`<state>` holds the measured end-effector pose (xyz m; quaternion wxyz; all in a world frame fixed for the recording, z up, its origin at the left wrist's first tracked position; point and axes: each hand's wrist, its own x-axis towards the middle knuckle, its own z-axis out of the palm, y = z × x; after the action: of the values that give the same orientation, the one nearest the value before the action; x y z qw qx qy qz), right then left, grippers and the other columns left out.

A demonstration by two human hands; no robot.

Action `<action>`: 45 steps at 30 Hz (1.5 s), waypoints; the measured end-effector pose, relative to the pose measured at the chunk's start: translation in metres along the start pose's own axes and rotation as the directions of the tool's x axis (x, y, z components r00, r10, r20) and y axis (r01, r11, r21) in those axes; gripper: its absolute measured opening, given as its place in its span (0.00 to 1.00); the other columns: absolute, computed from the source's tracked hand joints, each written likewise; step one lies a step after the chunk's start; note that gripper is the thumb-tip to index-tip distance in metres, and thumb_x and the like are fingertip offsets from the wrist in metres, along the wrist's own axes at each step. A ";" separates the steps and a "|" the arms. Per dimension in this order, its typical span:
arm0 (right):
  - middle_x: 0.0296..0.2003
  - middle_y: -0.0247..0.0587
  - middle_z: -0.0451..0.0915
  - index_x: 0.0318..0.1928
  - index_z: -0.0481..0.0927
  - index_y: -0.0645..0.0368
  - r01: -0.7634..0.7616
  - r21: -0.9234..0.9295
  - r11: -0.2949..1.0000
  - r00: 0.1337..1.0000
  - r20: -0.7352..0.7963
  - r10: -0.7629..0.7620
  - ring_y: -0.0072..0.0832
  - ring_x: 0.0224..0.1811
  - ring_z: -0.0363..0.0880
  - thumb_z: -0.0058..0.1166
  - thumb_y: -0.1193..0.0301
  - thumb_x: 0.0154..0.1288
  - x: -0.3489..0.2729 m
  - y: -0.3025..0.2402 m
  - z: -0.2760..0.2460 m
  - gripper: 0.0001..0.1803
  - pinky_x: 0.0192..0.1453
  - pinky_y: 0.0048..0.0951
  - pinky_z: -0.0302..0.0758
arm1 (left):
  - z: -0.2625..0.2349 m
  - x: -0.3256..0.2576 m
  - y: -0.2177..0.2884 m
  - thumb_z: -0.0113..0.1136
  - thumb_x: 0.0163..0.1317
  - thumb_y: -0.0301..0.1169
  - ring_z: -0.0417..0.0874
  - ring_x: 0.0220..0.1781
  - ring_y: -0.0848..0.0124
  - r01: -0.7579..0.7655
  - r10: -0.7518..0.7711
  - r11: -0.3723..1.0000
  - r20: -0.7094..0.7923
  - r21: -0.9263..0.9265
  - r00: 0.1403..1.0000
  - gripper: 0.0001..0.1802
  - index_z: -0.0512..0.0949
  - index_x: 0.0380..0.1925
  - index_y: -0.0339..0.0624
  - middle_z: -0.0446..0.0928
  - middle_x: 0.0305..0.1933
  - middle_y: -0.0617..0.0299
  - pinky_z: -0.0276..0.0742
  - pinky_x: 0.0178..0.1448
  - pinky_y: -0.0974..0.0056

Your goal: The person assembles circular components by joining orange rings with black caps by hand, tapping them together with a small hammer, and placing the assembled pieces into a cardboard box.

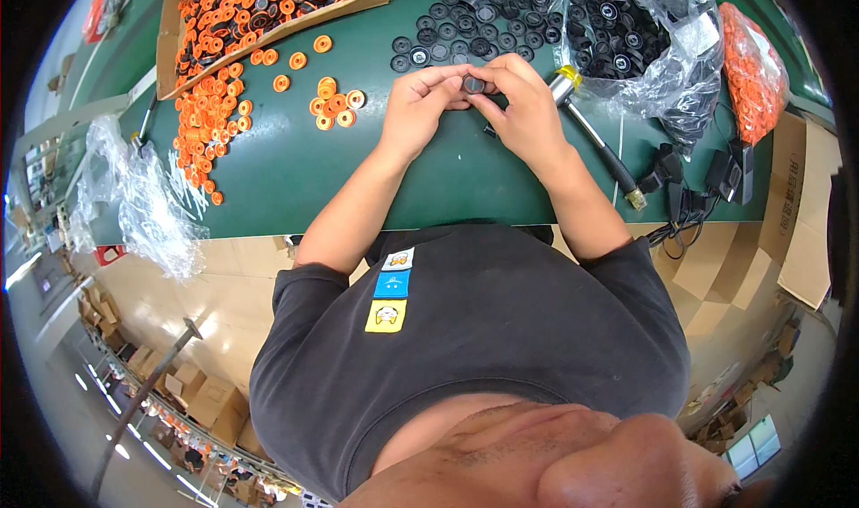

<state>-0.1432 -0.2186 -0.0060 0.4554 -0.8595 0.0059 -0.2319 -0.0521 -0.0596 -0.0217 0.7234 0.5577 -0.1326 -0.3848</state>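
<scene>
Above the green table point(304, 177), my left hand point(419, 107) and my right hand point(521, 105) meet around a small round black cap point(473, 85). Fingers of both hands pinch it from either side. Just beyond my fingers lie many loose black caps point(483, 32) of the same kind. Left of my left hand sits a small cluster of orange rings point(329, 105), some stacked. A hammer point(595, 136) with a yellow-edged head and black handle lies right of my right hand. Part of a small dark object shows below my right hand; its kind is hidden.
A cardboard tray point(277, 38) of orange and black pieces stands far left, beside an orange ring pile point(204, 132). A clear bag of black caps point(617, 34), an orange-filled bag point(753, 74) and black adapters with cables point(689, 186) lie right. Crumpled plastic point(148, 204) overhangs the left edge.
</scene>
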 end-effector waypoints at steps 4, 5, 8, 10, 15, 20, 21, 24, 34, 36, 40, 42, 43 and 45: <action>0.41 0.44 0.79 0.48 0.82 0.65 -0.019 -0.009 1.000 0.999 0.030 0.020 0.35 0.38 0.82 0.69 0.83 0.53 -0.001 0.001 0.000 0.20 0.42 0.31 0.81 | 0.001 0.000 -0.002 0.58 0.73 0.30 0.87 0.45 0.72 -0.031 0.032 0.998 -0.017 0.054 0.999 0.16 0.82 0.55 0.33 0.86 0.47 0.56 0.84 0.51 0.67; 0.41 0.44 0.79 0.48 0.83 0.64 -0.023 -0.005 1.000 0.999 0.027 0.023 0.38 0.38 0.82 0.68 0.82 0.52 -0.001 0.001 0.000 0.20 0.42 0.34 0.81 | 0.001 0.001 -0.003 0.58 0.73 0.30 0.87 0.45 0.72 -0.032 0.033 0.998 -0.016 0.055 0.999 0.16 0.82 0.55 0.33 0.86 0.47 0.56 0.84 0.51 0.67; 0.41 0.44 0.79 0.48 0.83 0.64 -0.054 0.001 0.999 0.998 0.032 0.053 0.39 0.38 0.82 0.68 0.82 0.52 -0.002 0.001 0.001 0.20 0.42 0.34 0.81 | 0.001 0.001 -0.004 0.59 0.72 0.30 0.87 0.45 0.73 -0.044 0.045 0.998 -0.010 0.049 0.999 0.16 0.82 0.54 0.33 0.86 0.47 0.56 0.84 0.51 0.68; 0.41 0.44 0.79 0.48 0.83 0.64 -0.032 -0.002 0.999 0.999 0.030 0.032 0.40 0.39 0.82 0.68 0.82 0.52 -0.001 0.001 0.001 0.20 0.43 0.34 0.81 | 0.000 0.002 -0.005 0.59 0.72 0.29 0.87 0.44 0.73 -0.044 0.045 0.998 -0.011 0.046 0.999 0.16 0.82 0.55 0.32 0.86 0.47 0.56 0.84 0.50 0.68; 0.41 0.44 0.79 0.48 0.83 0.63 -0.015 -0.004 1.000 0.999 0.037 0.015 0.41 0.39 0.82 0.67 0.82 0.52 -0.001 0.005 0.003 0.20 0.43 0.35 0.81 | 0.001 0.003 -0.002 0.59 0.71 0.24 0.86 0.46 0.75 -0.034 0.034 0.999 -0.009 0.020 0.999 0.15 0.81 0.54 0.30 0.86 0.48 0.55 0.83 0.50 0.70; 0.41 0.44 0.79 0.49 0.83 0.65 -0.013 0.026 1.000 0.999 0.047 0.012 0.31 0.40 0.82 0.68 0.85 0.54 0.001 0.002 0.002 0.20 0.45 0.26 0.82 | 0.001 0.006 0.000 0.59 0.71 0.23 0.86 0.46 0.75 -0.061 0.061 0.997 0.006 0.040 0.998 0.14 0.81 0.54 0.29 0.86 0.49 0.54 0.83 0.51 0.70; 0.41 0.44 0.79 0.49 0.83 0.65 0.000 0.025 1.000 0.999 0.050 -0.002 0.31 0.40 0.82 0.68 0.85 0.54 0.002 0.002 0.002 0.20 0.45 0.26 0.82 | 0.000 0.007 -0.003 0.58 0.71 0.23 0.86 0.46 0.74 -0.069 0.069 0.997 -0.001 0.029 0.998 0.14 0.81 0.54 0.29 0.86 0.48 0.54 0.83 0.51 0.69; 0.43 0.43 0.79 0.50 0.83 0.63 -0.002 0.066 0.998 0.999 0.035 0.000 0.30 0.41 0.84 0.68 0.81 0.55 0.004 0.001 0.003 0.19 0.45 0.28 0.82 | 0.005 0.003 -0.002 0.58 0.71 0.22 0.86 0.46 0.73 -0.127 0.128 0.992 -0.042 0.026 0.991 0.14 0.80 0.54 0.29 0.85 0.48 0.53 0.83 0.52 0.68; 0.43 0.40 0.81 0.51 0.84 0.68 -0.214 0.463 0.860 0.976 0.067 0.206 0.25 0.43 0.83 0.63 0.78 0.67 -0.011 -0.029 0.015 0.14 0.50 0.24 0.81 | 0.021 -0.057 0.022 0.57 0.71 0.22 0.83 0.54 0.71 -0.380 0.459 0.830 -0.114 0.408 0.881 0.15 0.79 0.56 0.30 0.80 0.50 0.59 0.78 0.60 0.67; 0.41 0.38 0.81 0.51 0.84 0.68 -0.293 0.565 0.771 0.954 0.120 0.275 0.24 0.42 0.83 0.63 0.77 0.68 -0.017 -0.038 0.019 0.13 0.49 0.23 0.81 | 0.018 -0.067 0.022 0.58 0.70 0.22 0.83 0.52 0.72 -0.342 0.432 0.841 -0.139 0.420 0.891 0.15 0.79 0.55 0.31 0.81 0.49 0.59 0.78 0.58 0.67; 0.42 0.37 0.81 0.51 0.84 0.68 -0.409 0.612 0.677 0.911 0.232 0.341 0.22 0.40 0.83 0.62 0.77 0.69 -0.028 -0.041 0.019 0.12 0.47 0.23 0.82 | 0.012 -0.080 0.024 0.58 0.70 0.21 0.84 0.50 0.72 -0.165 0.207 0.960 -0.173 0.228 0.963 0.14 0.79 0.55 0.31 0.83 0.48 0.57 0.80 0.57 0.67; 0.41 0.37 0.83 0.51 0.84 0.69 -0.492 0.610 0.621 0.868 0.293 0.400 0.21 0.39 0.83 0.61 0.77 0.70 -0.034 -0.041 0.020 0.12 0.45 0.23 0.82 | 0.011 -0.081 0.020 0.59 0.70 0.21 0.85 0.48 0.72 -0.111 0.132 0.985 -0.162 0.134 0.978 0.13 0.79 0.53 0.30 0.84 0.47 0.56 0.81 0.56 0.67; 0.41 0.37 0.83 0.51 0.84 0.69 -0.500 0.607 0.618 0.864 0.298 0.406 0.21 0.39 0.83 0.61 0.77 0.70 -0.038 -0.041 0.022 0.12 0.45 0.23 0.82 | 0.009 -0.082 0.015 0.59 0.70 0.21 0.85 0.48 0.72 -0.104 0.125 0.986 -0.165 0.130 0.978 0.13 0.79 0.53 0.30 0.84 0.47 0.56 0.81 0.56 0.67; 0.40 0.38 0.84 0.51 0.82 0.69 -0.536 0.633 0.559 0.839 0.329 0.433 0.20 0.37 0.82 0.60 0.76 0.71 -0.044 -0.041 0.024 0.12 0.44 0.23 0.82 | 0.006 -0.082 0.006 0.59 0.70 0.21 0.85 0.48 0.71 -0.110 0.124 0.989 -0.155 0.094 0.980 0.12 0.79 0.51 0.29 0.84 0.46 0.55 0.82 0.56 0.66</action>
<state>-0.1808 -0.1662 -0.0022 0.7923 -0.5972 0.1225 -0.0228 -0.1089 -0.0056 0.0051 0.7287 0.6084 -0.1226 -0.2894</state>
